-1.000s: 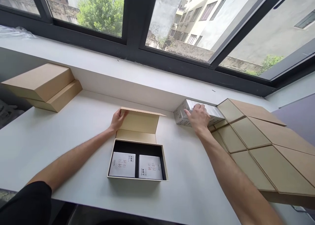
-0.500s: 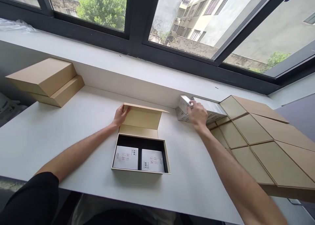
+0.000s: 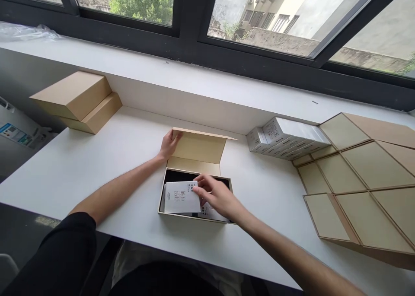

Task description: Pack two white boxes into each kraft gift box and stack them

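Note:
In front of me lies a tan gift box (image 3: 191, 218) with a black inside, its lid (image 3: 200, 147) standing up at the back. My left hand (image 3: 170, 144) grips the lid's upper left corner. Held by its right edge in my right hand (image 3: 215, 195) is a small white box (image 3: 181, 196) with printed characters, over the left part of the gift box. A second white box (image 3: 212, 212) lies in the right part, half hidden by my right hand. The white box lying in the left part is mostly covered.
Stacked white boxes (image 3: 288, 136) stand by the wall at the back right, beside many stacked tan gift boxes (image 3: 353, 179). Two closed tan boxes (image 3: 78, 95) are piled at the back left. The white table (image 3: 123, 140) ends at a ledge below the window.
My right hand has brought a white box from the stack at the right over to the gift box. My left hand still holds the lid. The view has shifted slightly.

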A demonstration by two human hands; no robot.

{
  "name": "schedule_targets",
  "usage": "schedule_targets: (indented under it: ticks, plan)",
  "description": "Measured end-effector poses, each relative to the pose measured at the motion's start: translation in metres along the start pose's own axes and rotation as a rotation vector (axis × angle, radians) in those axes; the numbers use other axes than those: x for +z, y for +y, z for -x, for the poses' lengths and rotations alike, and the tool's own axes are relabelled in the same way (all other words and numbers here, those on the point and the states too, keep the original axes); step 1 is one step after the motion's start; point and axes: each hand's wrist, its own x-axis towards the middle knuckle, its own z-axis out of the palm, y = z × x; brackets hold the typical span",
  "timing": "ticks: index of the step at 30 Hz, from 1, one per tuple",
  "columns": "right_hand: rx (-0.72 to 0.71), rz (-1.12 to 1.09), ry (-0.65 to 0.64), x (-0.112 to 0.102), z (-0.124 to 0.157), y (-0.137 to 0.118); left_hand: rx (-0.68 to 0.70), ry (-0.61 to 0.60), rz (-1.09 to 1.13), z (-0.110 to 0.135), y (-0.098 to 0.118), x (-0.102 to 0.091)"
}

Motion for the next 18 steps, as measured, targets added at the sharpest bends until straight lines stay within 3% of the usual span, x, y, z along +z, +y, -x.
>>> schedule_targets:
  ticks: [4, 6, 9, 11, 14, 16, 18]
  plan:
    - [-0.072, 0.486, -0.021, 0.018, -0.012, 0.011, 0.007, 0.011, -0.028, 0.000, 0.003, 0.000]
    - [-0.120, 0.558, -0.038, 0.017, -0.012, 0.011, 0.001, 0.010, -0.050, 0.000, 0.004, 0.000]
    - [-0.230, 0.480, 0.021, 0.003, -0.005, 0.004, -0.019, 0.012, -0.066, 0.001, 0.005, 0.001]
    - [-0.316, 0.362, 0.187, -0.023, 0.000, -0.001, -0.037, 0.011, -0.057, 0.003, 0.005, 0.002]
    - [-0.331, 0.299, 0.655, -0.084, 0.004, 0.001, -0.044, 0.000, -0.038, 0.004, 0.006, 0.002]
    - [-0.195, 0.405, 0.916, -0.129, 0.000, 0.014, -0.042, -0.006, -0.032, 0.005, 0.007, 0.002]
    - [0.009, 0.590, 0.928, -0.164, -0.008, 0.034, -0.048, -0.009, -0.037, 0.005, 0.008, 0.002]
